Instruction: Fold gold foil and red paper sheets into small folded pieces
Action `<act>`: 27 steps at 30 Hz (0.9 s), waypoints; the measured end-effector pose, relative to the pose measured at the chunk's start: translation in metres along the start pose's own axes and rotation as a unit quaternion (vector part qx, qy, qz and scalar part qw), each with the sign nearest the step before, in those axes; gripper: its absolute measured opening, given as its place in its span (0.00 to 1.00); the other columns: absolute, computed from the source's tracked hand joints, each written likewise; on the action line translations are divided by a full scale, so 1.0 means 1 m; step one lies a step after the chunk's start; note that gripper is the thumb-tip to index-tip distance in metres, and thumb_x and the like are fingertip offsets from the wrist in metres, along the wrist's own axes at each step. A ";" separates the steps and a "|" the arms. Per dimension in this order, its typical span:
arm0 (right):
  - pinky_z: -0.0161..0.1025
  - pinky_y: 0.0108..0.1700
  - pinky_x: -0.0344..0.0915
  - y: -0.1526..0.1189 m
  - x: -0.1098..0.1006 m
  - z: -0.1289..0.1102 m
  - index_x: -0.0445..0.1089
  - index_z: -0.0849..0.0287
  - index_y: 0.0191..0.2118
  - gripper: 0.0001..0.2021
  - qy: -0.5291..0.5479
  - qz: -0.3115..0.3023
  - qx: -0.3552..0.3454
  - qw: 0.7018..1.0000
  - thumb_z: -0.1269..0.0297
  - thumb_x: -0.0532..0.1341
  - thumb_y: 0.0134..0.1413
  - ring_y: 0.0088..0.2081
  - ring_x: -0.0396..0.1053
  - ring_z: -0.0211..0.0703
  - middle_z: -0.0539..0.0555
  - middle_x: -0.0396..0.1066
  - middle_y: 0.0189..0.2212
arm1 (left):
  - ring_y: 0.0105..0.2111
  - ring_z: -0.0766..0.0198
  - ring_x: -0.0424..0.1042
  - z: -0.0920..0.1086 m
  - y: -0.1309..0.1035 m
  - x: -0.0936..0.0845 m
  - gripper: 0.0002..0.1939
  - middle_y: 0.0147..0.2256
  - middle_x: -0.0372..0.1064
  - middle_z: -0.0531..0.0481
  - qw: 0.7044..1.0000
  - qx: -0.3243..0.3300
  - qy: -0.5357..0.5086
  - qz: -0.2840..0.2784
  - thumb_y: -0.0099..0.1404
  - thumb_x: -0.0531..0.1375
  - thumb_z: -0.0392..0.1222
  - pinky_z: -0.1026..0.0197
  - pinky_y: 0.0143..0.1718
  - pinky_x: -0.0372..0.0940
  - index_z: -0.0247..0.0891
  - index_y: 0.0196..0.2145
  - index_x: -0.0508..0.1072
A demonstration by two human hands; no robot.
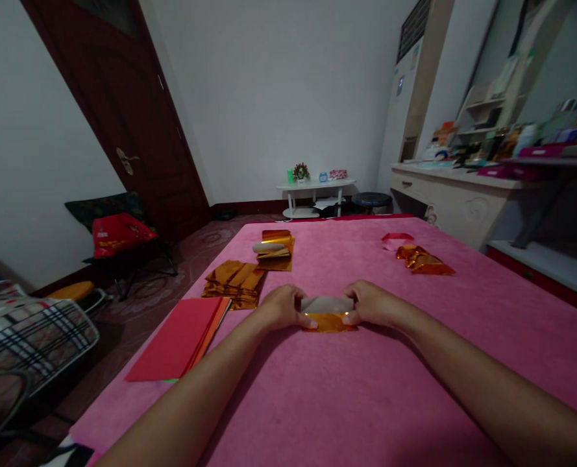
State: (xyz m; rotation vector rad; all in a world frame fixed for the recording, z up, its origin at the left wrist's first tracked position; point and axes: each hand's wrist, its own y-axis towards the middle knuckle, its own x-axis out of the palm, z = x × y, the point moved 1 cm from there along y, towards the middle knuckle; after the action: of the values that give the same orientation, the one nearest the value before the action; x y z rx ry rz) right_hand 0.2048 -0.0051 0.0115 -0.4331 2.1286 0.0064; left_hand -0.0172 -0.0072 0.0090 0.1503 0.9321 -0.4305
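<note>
My left hand (287,307) and my right hand (367,303) pinch the two ends of a sheet of gold foil paper (329,322) low over the pink cloth. Its grey back (327,305) curls up behind the shiny gold front strip. Both thumbs lie on the near gold part, with the fingers closed behind. Beyond my left hand lie a pile of folded gold paper pieces (234,280) and a loose stack of gold foil sheets (276,257). A stack of red paper (176,340) rests left of my left forearm.
The pink cloth (390,402) covers the broad surface before me. At its far right sit a folded gold foil piece (427,263) and a pink paper band (397,241). A chair with a red bag (121,235) stands left, a cluttered dresser (458,201) right, and a low white table (315,186) beyond.
</note>
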 end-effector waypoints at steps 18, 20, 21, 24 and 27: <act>0.37 0.37 0.62 -0.032 -0.028 -0.032 0.66 0.58 0.26 0.05 0.044 0.397 -0.304 0.865 0.74 0.57 0.48 0.32 0.67 0.40 0.53 0.69 0.27 | 0.33 0.66 0.67 0.028 -0.017 -0.023 0.04 0.29 0.69 0.51 0.878 0.269 -0.036 0.394 0.58 0.58 0.32 0.63 0.38 0.62 0.37 0.26 0.71; 0.38 0.37 0.63 -0.039 -0.029 -0.037 0.67 0.57 0.27 0.08 0.020 0.452 -0.397 0.799 0.77 0.57 0.47 0.33 0.67 0.40 0.53 0.70 0.29 | 0.32 0.66 0.67 0.035 -0.025 -0.032 0.06 0.28 0.69 0.51 0.819 0.349 0.008 0.456 0.58 0.58 0.32 0.62 0.37 0.62 0.38 0.25 0.70; 0.38 0.36 0.64 -0.042 -0.029 -0.038 0.68 0.57 0.28 0.09 0.011 0.471 -0.427 0.772 0.79 0.58 0.46 0.33 0.67 0.40 0.52 0.70 0.29 | 0.32 0.66 0.67 0.037 -0.028 -0.036 0.06 0.28 0.69 0.51 0.793 0.376 0.029 0.478 0.58 0.59 0.32 0.61 0.36 0.62 0.38 0.24 0.70; 0.38 0.34 0.64 -0.046 -0.029 -0.038 0.69 0.56 0.30 0.12 -0.002 0.506 -0.455 0.733 0.82 0.58 0.44 0.34 0.67 0.40 0.53 0.68 0.32 | 0.34 0.66 0.67 0.039 -0.033 -0.041 0.06 0.31 0.69 0.51 0.747 0.412 0.080 0.516 0.57 0.61 0.32 0.60 0.37 0.63 0.39 0.24 0.70; 0.38 0.35 0.64 -0.047 -0.031 -0.038 0.69 0.56 0.31 0.13 -0.009 0.526 -0.454 0.719 0.84 0.59 0.43 0.36 0.67 0.40 0.53 0.67 0.34 | 0.36 0.66 0.67 0.041 -0.037 -0.044 0.06 0.31 0.68 0.52 0.728 0.422 0.117 0.528 0.56 0.62 0.31 0.59 0.39 0.63 0.40 0.25 0.71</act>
State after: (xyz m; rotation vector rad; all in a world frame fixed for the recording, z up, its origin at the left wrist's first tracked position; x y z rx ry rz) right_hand 0.2039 -0.0467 0.0654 0.3191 1.9240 1.7371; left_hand -0.0250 -0.0407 0.0706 1.5351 0.6825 0.2937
